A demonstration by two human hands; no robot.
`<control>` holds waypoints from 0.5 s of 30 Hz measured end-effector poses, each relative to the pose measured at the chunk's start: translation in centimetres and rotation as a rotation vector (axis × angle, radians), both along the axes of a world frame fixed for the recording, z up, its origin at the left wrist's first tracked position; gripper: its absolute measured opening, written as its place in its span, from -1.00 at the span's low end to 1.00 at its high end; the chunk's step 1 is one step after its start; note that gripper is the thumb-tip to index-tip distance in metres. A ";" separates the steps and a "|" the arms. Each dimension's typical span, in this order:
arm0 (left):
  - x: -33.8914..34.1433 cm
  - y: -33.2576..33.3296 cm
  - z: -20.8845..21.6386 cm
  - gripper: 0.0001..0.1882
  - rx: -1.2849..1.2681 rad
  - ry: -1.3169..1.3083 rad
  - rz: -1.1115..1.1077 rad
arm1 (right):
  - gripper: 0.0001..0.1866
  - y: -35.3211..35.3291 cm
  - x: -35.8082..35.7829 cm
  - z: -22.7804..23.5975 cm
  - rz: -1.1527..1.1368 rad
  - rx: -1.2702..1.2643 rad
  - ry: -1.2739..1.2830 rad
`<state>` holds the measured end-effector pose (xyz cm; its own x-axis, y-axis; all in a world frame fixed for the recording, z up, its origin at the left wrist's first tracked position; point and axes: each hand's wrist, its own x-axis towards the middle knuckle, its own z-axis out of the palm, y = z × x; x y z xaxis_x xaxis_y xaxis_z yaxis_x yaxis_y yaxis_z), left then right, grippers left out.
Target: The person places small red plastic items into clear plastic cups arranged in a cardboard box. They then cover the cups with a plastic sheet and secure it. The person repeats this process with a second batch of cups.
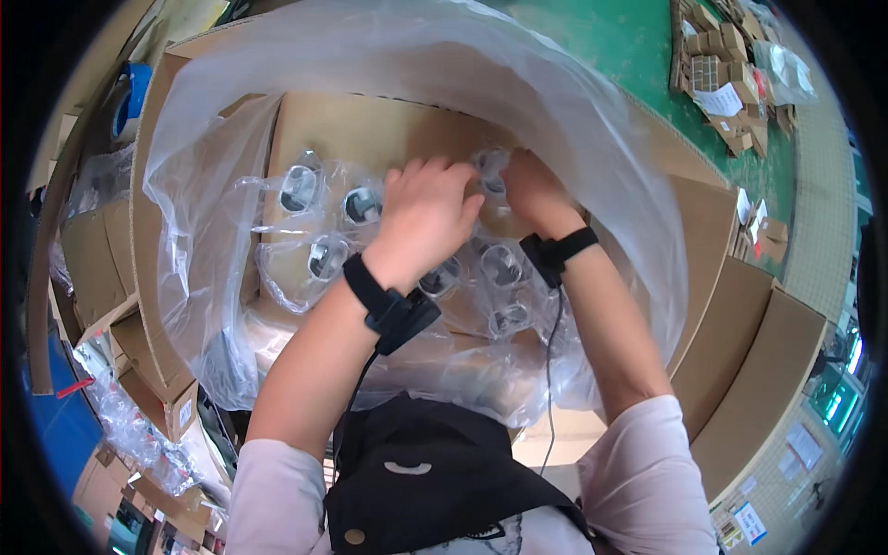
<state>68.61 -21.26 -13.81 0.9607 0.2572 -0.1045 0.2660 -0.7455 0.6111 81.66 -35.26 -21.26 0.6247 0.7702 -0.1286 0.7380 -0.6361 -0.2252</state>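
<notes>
Inside a large cardboard box (351,116) lined with a clear plastic bag (213,139), several short, round, silver-grey parts stand apart, each in its own clear bag. One bagged part (298,188) is at the far left, and another bagged part (362,204) is just left of my left hand (427,208). That hand reaches over the middle with its thumb held away from bent fingers, nothing visible in it. My right hand (538,190) is closed at the side of a far bagged part (493,170), gripping its plastic; the fingertips are partly hidden.
The liner's loose edge bulges up around both forearms. Box flaps (740,342) spread to the right. Flattened cartons and plastic scraps (139,435) lie at the left, a stack of cardboard pieces (726,74) on the green floor (601,37) at the far right.
</notes>
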 end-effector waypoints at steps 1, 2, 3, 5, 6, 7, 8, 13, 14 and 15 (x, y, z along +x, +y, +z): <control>0.4 -0.1 -0.2 -0.67 -0.027 0.075 -0.011 | -0.71 -0.3 -0.4 0.3 0.033 -0.039 0.012; 0.4 -0.3 -0.1 -0.64 -0.010 0.097 -0.016 | -0.73 -0.7 -0.8 0.8 0.066 -0.078 0.024; 0.7 -0.6 -0.1 -0.60 0.013 0.111 -0.011 | -0.77 -0.9 -0.9 2.1 0.083 0.199 -0.139; 0.2 -1.8 -0.5 -0.57 0.043 0.111 0.014 | -0.78 -0.7 -0.1 3.9 -0.046 0.238 0.201; 0.7 -2.0 -0.7 -0.56 0.068 0.060 0.044 | -0.79 -0.4 0.6 4.6 -0.110 0.267 0.351; 1.2 -2.2 -1.0 -0.55 0.092 0.009 0.076 | -0.69 -0.5 0.0 4.2 -0.178 0.343 0.407; 1.8 -2.4 -1.6 -0.58 0.084 0.032 0.079 | -0.70 -0.7 -0.2 4.7 -0.169 0.375 0.496; 2.6 -2.1 -4.1 -0.69 -0.058 0.199 0.080 | -0.65 -2.6 0.0 4.6 -0.135 0.423 0.360; 2.7 -2.0 -4.0 -0.73 -0.018 0.163 0.083 | -0.64 -3.5 0.5 3.8 -0.139 0.417 0.196; 2.5 -1.7 -4.0 -0.77 0.024 0.134 0.091 | -0.60 -3.5 0.6 3.6 -0.213 0.355 0.158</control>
